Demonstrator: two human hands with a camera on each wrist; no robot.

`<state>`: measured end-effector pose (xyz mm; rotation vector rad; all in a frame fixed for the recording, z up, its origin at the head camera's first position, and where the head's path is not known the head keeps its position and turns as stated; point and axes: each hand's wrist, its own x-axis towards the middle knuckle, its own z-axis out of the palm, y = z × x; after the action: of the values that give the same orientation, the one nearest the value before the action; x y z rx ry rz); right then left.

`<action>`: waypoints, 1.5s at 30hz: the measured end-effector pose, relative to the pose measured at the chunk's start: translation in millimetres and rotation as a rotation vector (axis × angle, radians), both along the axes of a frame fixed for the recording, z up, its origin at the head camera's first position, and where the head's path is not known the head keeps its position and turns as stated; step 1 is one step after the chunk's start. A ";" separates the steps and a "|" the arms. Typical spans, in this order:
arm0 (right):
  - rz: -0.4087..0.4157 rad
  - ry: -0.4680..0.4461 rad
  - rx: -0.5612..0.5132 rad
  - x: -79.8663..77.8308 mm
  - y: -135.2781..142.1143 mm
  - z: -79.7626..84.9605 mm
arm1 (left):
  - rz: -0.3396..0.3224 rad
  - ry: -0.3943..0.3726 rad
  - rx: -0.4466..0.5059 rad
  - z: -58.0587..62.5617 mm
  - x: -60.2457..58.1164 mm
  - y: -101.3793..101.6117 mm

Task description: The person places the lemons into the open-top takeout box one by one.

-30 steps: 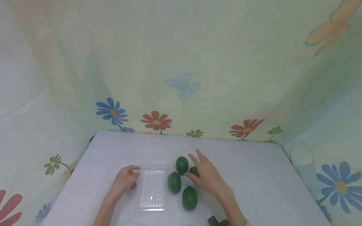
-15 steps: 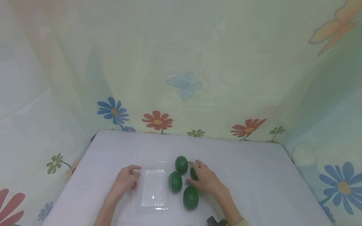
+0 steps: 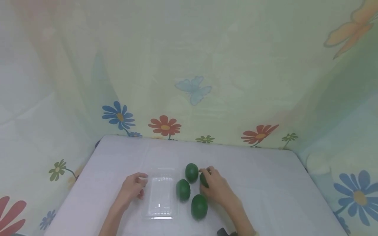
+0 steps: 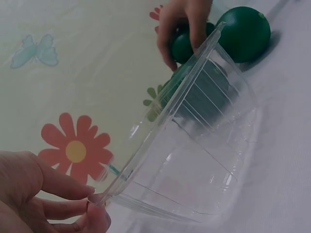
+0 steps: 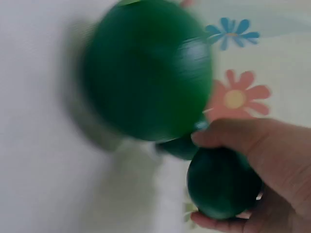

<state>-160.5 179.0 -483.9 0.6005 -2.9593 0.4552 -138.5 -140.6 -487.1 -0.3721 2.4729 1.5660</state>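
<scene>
A clear plastic container (image 3: 160, 196) rests on the white table, with my left hand (image 3: 131, 186) at its left side. In the left wrist view, the left thumb and finger pinch the rim of the container (image 4: 194, 165). My right hand (image 3: 218, 189) grips a dark green oval fruit (image 5: 221, 182) between thumb and fingers; that hand partly hides it in the head view. Three similar fruits lie between container and right hand: one at the back (image 3: 192, 172), one beside the container (image 3: 183, 190) and one nearer the front (image 3: 199, 207).
A dark object (image 3: 222, 232) shows at the bottom edge by the right forearm, mostly cut off. White cloth covers the table (image 3: 260, 183). A curtain (image 3: 224, 108) printed with flowers and butterflies stands behind and at the sides.
My right hand has come down over the rearmost right fruit, and its spread fingers have closed around it. The left hand stays at the container.
</scene>
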 end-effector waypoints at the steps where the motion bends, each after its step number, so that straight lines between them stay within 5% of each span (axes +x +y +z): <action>1: 0.020 0.019 -0.013 0.9 -1.9 5.4 | 0.003 0.004 0.004 0.2 0.1 -0.1; 7: 0.145 -0.020 -0.076 5.2 -29.7 36.0 | 0.003 0.015 0.029 0.9 0.7 -0.2; 12: 0.271 -0.012 -0.034 4.7 -62.3 40.3 | 0.003 0.015 0.036 -0.1 0.7 0.2; 24: 0.407 0.208 0.174 -5.9 -137.0 5.7 | -0.003 0.040 0.050 -4.6 -0.7 -0.6; 29: 0.412 0.291 0.171 -7.4 -148.3 -8.1 | -0.006 0.041 0.027 -3.9 -0.2 1.6; 45: 0.373 0.202 0.079 -7.7 -150.5 -22.0 | 0.002 0.064 0.022 -2.4 1.9 3.6</action>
<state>-168.2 28.5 -505.8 1.1435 -2.6844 0.2833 -136.6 -137.0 -489.6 -0.3270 2.5005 1.6295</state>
